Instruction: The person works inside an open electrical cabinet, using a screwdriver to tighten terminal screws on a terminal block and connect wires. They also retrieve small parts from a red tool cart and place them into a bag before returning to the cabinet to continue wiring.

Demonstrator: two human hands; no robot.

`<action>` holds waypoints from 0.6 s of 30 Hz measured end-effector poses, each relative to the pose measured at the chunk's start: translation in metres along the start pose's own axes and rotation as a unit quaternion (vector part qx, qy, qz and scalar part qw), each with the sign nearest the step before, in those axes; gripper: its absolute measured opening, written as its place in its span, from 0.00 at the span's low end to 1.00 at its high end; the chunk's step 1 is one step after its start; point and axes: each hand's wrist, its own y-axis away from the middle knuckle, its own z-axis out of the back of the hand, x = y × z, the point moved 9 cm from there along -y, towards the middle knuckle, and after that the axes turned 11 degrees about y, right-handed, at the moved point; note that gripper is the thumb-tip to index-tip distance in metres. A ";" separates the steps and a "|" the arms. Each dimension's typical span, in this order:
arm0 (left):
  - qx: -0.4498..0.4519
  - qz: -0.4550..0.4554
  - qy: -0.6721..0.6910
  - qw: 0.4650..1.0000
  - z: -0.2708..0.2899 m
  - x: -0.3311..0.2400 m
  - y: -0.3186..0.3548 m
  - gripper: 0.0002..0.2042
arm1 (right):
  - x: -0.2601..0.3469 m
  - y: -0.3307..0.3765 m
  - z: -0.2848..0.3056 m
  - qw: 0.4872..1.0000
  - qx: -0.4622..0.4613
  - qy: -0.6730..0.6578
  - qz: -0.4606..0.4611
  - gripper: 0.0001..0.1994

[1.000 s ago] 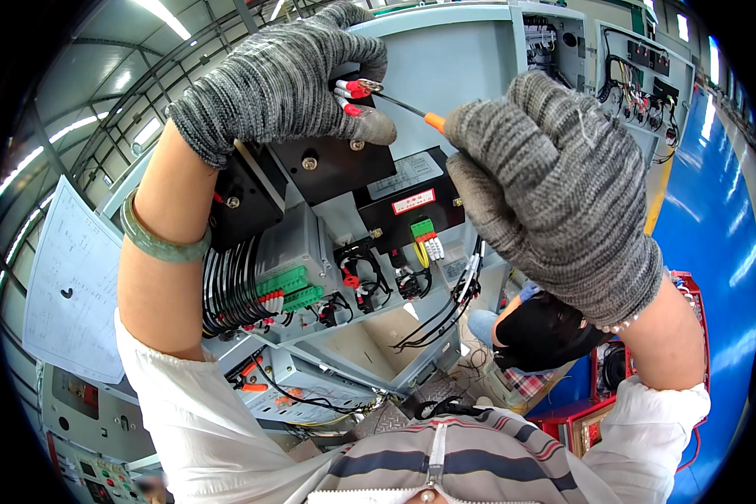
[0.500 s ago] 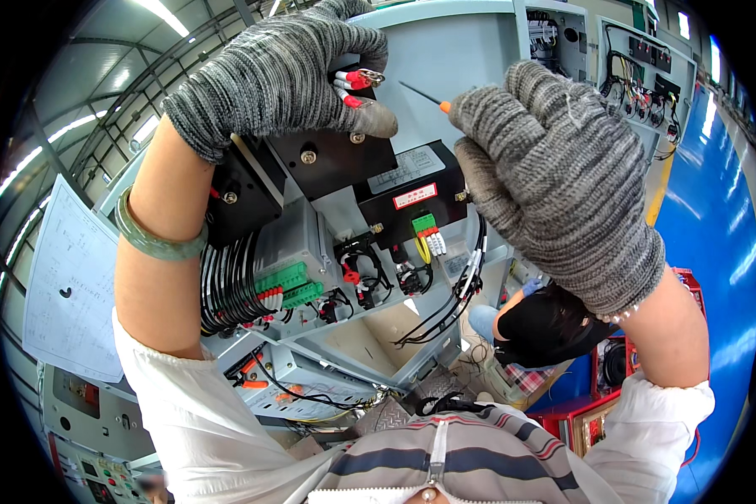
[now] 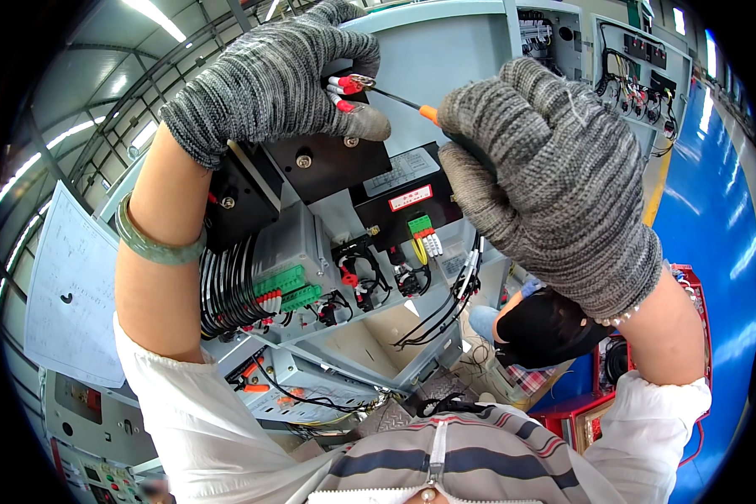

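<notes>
My left hand (image 3: 269,84), in a grey knitted glove, is closed on wire ends with red sleeves (image 3: 342,85) and metal lugs, pinched between thumb and fingers. In my gloved right hand (image 3: 554,168) is a screwdriver (image 3: 428,113) with an orange and dark handle and a thin shaft. Its tip reaches the lugs at my left fingertips; whether it touches them I cannot tell. Below my left hand sits a black plate (image 3: 328,168) with screws. A black box (image 3: 407,189) with a red-edged label and a green connector (image 3: 420,224) lies between my hands.
Bundled black wires (image 3: 227,286) run to green terminal blocks (image 3: 287,286) at left. A paper drawing (image 3: 71,286) hangs at the far left. Another person (image 3: 542,328) crouches at lower right beside a red cart (image 3: 571,412). More open cabinets (image 3: 638,76) stand behind.
My right hand has moved slightly left, bringing the screwdriver tip across to the lugs in my left hand. The left hand stays nearly in place.
</notes>
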 end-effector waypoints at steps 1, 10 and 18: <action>0.015 0.013 -0.005 1.000 0.000 0.001 -0.001 0.29 | 0.001 -0.001 -0.003 1.000 0.023 0.012 0.001 0.11; -0.008 0.007 0.048 0.999 0.003 -0.002 -0.001 0.27 | 0.004 -0.005 -0.005 0.998 0.049 0.041 0.013 0.11; 0.042 0.066 0.068 0.995 0.002 -0.002 -0.002 0.28 | 0.004 -0.004 -0.006 0.998 0.051 0.035 -0.013 0.12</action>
